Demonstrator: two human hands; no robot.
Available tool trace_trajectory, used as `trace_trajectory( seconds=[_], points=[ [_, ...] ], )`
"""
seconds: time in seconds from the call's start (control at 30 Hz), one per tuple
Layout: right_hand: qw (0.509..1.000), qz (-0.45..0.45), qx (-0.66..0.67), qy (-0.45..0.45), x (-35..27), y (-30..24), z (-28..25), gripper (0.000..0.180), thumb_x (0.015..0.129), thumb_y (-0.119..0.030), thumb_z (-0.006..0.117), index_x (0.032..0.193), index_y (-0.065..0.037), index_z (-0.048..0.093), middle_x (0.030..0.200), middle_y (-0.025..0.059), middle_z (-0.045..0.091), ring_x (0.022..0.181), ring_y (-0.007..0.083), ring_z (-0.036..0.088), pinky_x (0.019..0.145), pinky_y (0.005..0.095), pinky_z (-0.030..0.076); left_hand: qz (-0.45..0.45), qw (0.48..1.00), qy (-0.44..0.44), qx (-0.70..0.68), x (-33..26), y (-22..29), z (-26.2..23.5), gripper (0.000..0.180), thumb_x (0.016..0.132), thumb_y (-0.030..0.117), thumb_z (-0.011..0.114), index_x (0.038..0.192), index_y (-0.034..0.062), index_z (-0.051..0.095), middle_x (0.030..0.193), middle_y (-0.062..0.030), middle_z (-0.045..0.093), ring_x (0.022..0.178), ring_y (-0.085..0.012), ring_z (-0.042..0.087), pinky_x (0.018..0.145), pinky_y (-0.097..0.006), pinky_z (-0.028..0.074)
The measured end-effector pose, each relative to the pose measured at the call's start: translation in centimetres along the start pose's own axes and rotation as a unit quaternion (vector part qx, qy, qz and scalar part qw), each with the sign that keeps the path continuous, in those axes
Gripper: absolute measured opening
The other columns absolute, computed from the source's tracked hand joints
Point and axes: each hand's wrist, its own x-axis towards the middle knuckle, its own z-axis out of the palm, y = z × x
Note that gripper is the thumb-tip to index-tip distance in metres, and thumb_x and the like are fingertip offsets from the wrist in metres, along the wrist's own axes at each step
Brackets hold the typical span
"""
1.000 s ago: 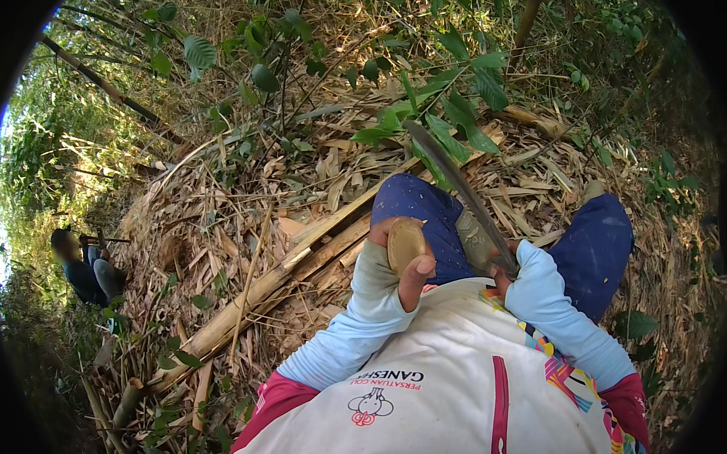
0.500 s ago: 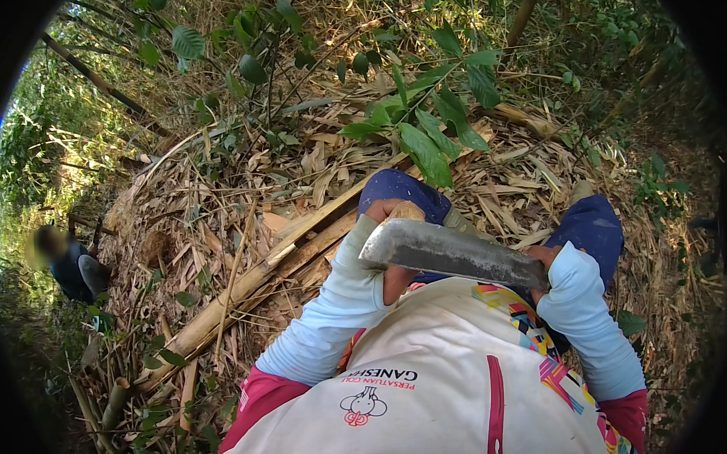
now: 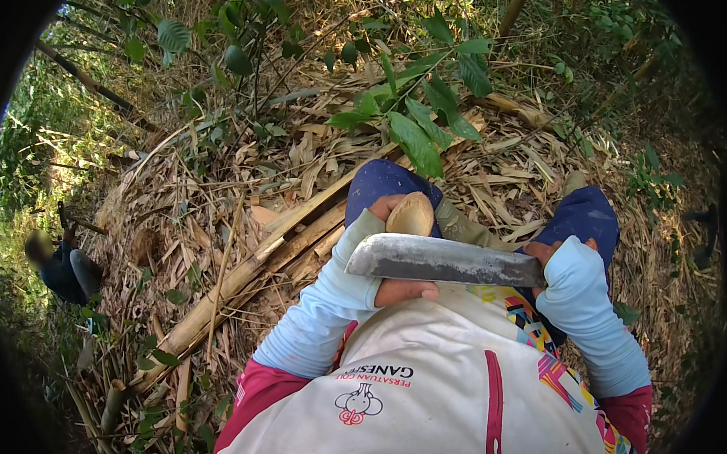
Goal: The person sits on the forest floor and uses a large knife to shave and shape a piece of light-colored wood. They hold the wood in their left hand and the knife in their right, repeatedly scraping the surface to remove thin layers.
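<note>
My left hand is closed round a pale, hollow piece of bamboo, whose oval end faces up and outward above my lap. Its fingers show beside the far end and the thumb lies on the near side; the blade hides the middle. In my right hand is a machete with a broad, worn, dark-streaked blade. The hand closes at the blade's right end, and the handle is hidden. The blade lies crosswise over the left hand, its blunt tip near the left wrist. Whether it touches the bamboo I cannot tell.
Long split bamboo poles lie slantwise on dry leaf litter to my left. A leafy green branch hangs beyond my knees. At the far left a person sits low. Cut stalks stand at the lower left.
The bamboo piece has tipped so its hollow end shows more fully. The left thumb now lies lower, along the blade's near side. The machete has shifted slightly left with the view.
</note>
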Motion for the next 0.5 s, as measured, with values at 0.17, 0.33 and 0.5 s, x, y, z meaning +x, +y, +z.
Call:
trace_trajectory(
  seconds=[0.17,0.33,0.5],
  points=[
    [0.999,0.006,-0.028,-0.016,0.2,-0.3,-0.4,0.056,0.059,-0.024,0.08,0.113,-0.019,0.066,0.09,0.0096,0.064,0.091,0.0274,0.062,0.078,0.0501,0.039,-0.059,0.997,0.009,-0.048,-0.3,0.7,0.2,0.097,0.06,0.026,0.095,0.136,-0.0002,0.04,0.118,-0.0079,0.058,0.109,-0.0154,0.056,0.093,-0.03,0.047],
    [0.999,0.002,-0.036,-0.009,0.1,-0.2,-0.9,0.056,0.06,-0.024,0.079,0.114,-0.019,0.065,0.087,0.0086,0.063,0.088,0.0279,0.061,0.076,0.0511,0.039,-0.047,0.998,0.016,-0.049,-0.3,0.7,0.5,0.095,0.062,0.026,0.093,0.136,-0.0005,0.04,0.116,-0.0078,0.059,0.104,-0.0145,0.058,0.09,-0.03,0.048],
    [0.998,0.035,-0.032,-0.044,0.4,-0.8,-1.9,0.051,0.062,-0.021,0.077,0.111,-0.017,0.065,0.082,0.0062,0.062,0.084,0.0276,0.061,0.075,0.0509,0.038,-0.052,0.998,0.021,0.005,-0.2,0.8,0.9,0.095,0.058,0.024,0.096,0.131,0.0,0.042,0.108,-0.0049,0.059,0.099,-0.0131,0.058,0.086,-0.029,0.048]
  ],
)
